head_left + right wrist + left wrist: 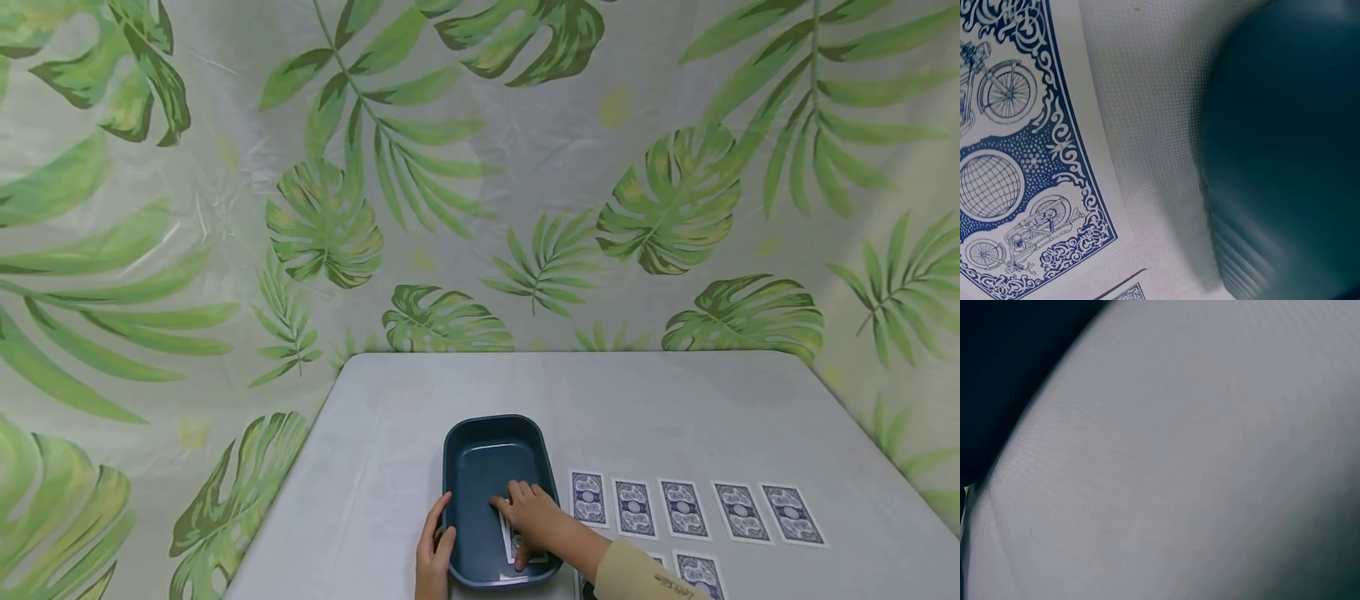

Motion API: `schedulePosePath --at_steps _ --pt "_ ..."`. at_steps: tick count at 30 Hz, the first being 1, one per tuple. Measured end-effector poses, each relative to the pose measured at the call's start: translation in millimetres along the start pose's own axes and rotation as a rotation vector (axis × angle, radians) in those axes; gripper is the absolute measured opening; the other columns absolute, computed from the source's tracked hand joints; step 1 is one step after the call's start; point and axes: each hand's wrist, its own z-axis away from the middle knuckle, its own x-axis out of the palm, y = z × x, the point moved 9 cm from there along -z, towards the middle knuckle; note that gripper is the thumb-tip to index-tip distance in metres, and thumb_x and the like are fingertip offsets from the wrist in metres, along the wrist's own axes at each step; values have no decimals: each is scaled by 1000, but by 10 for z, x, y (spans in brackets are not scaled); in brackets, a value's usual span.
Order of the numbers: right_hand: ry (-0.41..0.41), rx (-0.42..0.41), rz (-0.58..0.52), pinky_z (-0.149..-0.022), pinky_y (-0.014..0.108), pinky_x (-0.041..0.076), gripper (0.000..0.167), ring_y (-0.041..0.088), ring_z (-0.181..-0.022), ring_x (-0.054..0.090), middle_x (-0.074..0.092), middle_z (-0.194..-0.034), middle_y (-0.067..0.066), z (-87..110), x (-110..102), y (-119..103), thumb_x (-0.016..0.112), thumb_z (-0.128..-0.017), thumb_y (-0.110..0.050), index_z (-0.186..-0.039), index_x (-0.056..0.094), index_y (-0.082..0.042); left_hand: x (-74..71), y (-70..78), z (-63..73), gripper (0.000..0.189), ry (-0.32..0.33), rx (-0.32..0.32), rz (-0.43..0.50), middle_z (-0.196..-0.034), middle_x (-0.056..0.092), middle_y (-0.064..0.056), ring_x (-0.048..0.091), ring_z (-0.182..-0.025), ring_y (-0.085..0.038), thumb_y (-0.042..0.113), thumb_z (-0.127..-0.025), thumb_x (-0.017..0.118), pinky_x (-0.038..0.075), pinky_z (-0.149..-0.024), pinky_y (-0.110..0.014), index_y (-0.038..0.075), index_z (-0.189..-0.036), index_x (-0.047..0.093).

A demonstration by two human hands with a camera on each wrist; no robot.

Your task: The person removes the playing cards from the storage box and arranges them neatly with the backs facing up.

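A dark teal tray (pixel 459 450) lies on the white table. My left hand (pixel 433 554) is at its near left side, with thumb and fingers touching the rim. Inside the tray, my right hand (pixel 538 518) holds a blue-and-white playing card (pixel 512 540), fingers toward its far end and thumb by its near end. The hand covers part of the card, and whether several are stacked there I cannot tell. Neither hand shows in the wrist views. The left wrist view has a dark edge of the tray (pixel 1010 362); the right wrist view has its outer wall (pixel 1285 156).
Right of the tray, several playing cards (pixel 683 508) lie face down in a row. Nearer me is another card (pixel 699 573), with one partly behind the sleeve (pixel 637 575). A leaf-patterned cloth (pixel 540 267) hangs behind the table (pixel 405 392).
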Motion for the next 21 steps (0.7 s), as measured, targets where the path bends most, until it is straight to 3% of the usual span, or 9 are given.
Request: schedulePosePath --at_steps 6,17,21 --pt "31 -6 2 -70 25 43 97 15 -81 44 48 -94 6 -2 -13 2 69 -45 -70 -125 50 -19 3 4 -1 39 2 -4 -3 -139 43 -1 37 -124 -8 20 -93 45 37 -96 -36 23 -131 47" --pt "42 -19 -14 -69 25 43 99 15 -79 43 48 -93 7 -35 13 24 69 -44 -72 -124 50 -18 -4 -3 -10 39 8 1 -10 -139 43 0 35 -119 6 20 -93 45 38 -94 -28 22 -131 47" --pt "26 -8 -24 -70 26 44 101 16 -81 43 47 -94 7 -43 14 28 71 -42 -71 -126 49 -19 0 -18 -13 39 6 -9 -5 -139 44 -1 36 -119 5 21 -92 45 38 -93 -26 22 -131 48"
